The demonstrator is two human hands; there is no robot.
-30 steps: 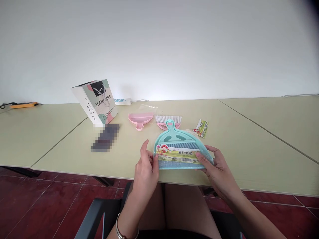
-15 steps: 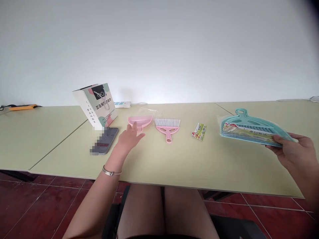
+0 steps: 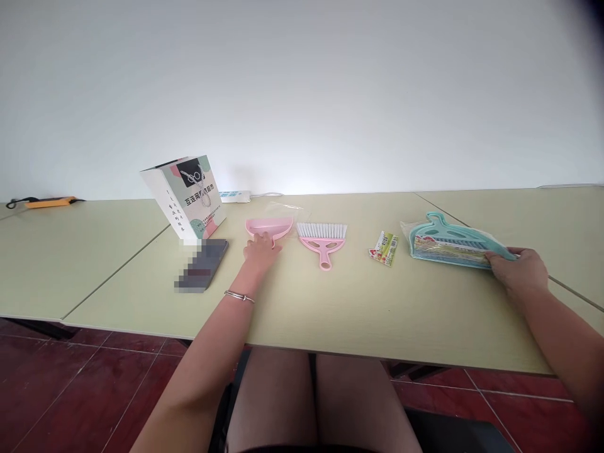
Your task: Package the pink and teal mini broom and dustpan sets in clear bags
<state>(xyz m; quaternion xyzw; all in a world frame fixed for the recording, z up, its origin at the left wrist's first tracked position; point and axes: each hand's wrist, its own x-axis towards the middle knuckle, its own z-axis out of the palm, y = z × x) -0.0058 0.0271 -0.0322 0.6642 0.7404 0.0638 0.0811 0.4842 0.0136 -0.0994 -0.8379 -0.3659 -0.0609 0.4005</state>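
A pink dustpan [image 3: 270, 225] lies on the table with its handle toward me. My left hand [image 3: 262, 250] is over that handle, fingers curled on it and partly hiding it. To its right is a pink hand brush [image 3: 323, 244], its white bristles pointing to the wall. At the right, my right hand [image 3: 521, 270] grips the corner of a teal dustpan [image 3: 453, 239], wrapped in clear plastic with a brush and printed label card inside. The wrapped set is low over the table; I cannot tell whether it touches. A torn label card [image 3: 384, 248] lies between the two sets.
Left of the pink dustpan lies a phone [image 3: 205, 267], partly blurred out. Behind it stands a white printed paper bag [image 3: 189, 201]. A power strip [image 3: 236, 196] and clear plastic wrap [image 3: 283, 209] are near the wall. An orange object [image 3: 50, 202] is at far left.
My left hand has come down onto the pink dustpan's handle, its fingers curling in. My right hand has brought the wrapped teal dustpan leftward and lower. The view has shifted slightly.
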